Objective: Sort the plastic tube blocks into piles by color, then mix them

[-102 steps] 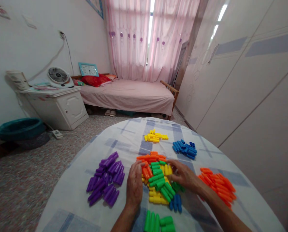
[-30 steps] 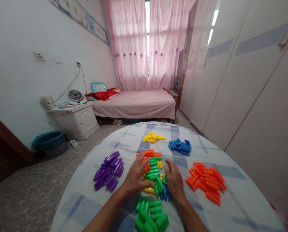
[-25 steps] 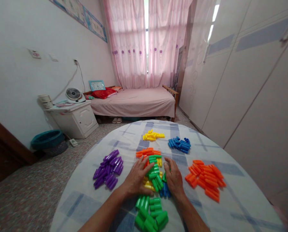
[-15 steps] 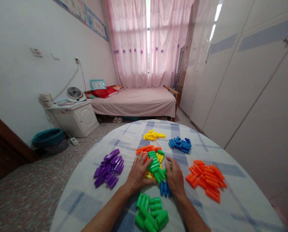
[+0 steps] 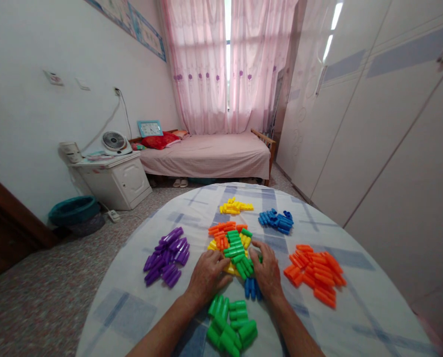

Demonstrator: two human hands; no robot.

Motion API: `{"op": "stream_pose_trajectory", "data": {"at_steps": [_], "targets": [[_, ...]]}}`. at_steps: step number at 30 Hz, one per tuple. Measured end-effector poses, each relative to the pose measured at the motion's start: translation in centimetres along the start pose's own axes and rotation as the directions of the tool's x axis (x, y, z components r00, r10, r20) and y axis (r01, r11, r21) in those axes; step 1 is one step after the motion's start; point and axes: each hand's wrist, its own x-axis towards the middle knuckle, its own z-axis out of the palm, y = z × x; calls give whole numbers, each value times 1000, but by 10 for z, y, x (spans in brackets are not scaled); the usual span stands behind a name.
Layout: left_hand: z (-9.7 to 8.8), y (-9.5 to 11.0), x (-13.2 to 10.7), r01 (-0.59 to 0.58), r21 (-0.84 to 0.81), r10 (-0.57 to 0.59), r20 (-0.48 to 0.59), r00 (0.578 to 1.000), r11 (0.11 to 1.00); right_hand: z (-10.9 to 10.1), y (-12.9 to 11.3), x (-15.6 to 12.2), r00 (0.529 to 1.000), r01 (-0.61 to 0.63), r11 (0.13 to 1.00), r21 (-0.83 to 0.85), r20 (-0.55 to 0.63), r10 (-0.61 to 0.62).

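Observation:
A mixed heap of small plastic tube-like pieces lies mid-table, with green pieces [image 5: 234, 244] on top and orange pieces [image 5: 223, 228], yellow pieces [image 5: 246, 240] and blue pieces [image 5: 251, 287] around them. My left hand [image 5: 206, 277] rests at the heap's left side, fingers bent and thumb apart, its fingertips by the green and yellow pieces. On the other side my right hand [image 5: 268, 272] curves along the heap with thumb and index finger apart. A bit of green shows behind its fingers; whether they touch it I cannot tell.
Single-colour piles surround the heap: purple pieces [image 5: 167, 257] left, a yellow pile [image 5: 235, 206] and a blue pile [image 5: 276, 221] behind, an orange pile [image 5: 314, 272] right, a green pile [image 5: 231, 327] in front. A checked cloth [image 5: 132, 317] covers the round table. Beyond stands a bed [image 5: 214, 153].
My left hand has drawn back toward me, off the orange pieces, uncovering orange and yellow ones at the heap's left. My right hand has barely moved.

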Motion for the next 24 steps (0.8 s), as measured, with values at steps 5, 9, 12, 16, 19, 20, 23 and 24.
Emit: {"op": "stream_pose_trajectory", "data": {"at_steps": [5,9,12,16,19,20,23,24], "targets": [[0,1,8,-32,30,32,6,999,999,1,2,0,1000,-18,999,-30,15,19],[-6,-5,7,-50,-81,53,41,998,995,1,2,1,999,-29,999,-28,26,30],[-11,-12,4,-2,-186,20,96,995,982,0,2,1,999,-29,999,-25,32,30],[-14,-15,1,78,-248,-35,173,984,966,0,1,0,999,-30,999,-26,39,31],[-16,-14,2,113,-303,-51,207,977,946,-1,0,0,998,-39,999,-14,48,40],[-17,-13,2,141,-331,-72,212,975,933,-1,0,0,998,-41,999,-12,50,41],[-22,-12,1,249,-428,-167,220,961,869,-1,0,0,998,-43,999,-27,53,44],[-25,-11,0,277,-470,-190,224,956,838,-1,0,0,997,-43,999,-33,56,44]]}}
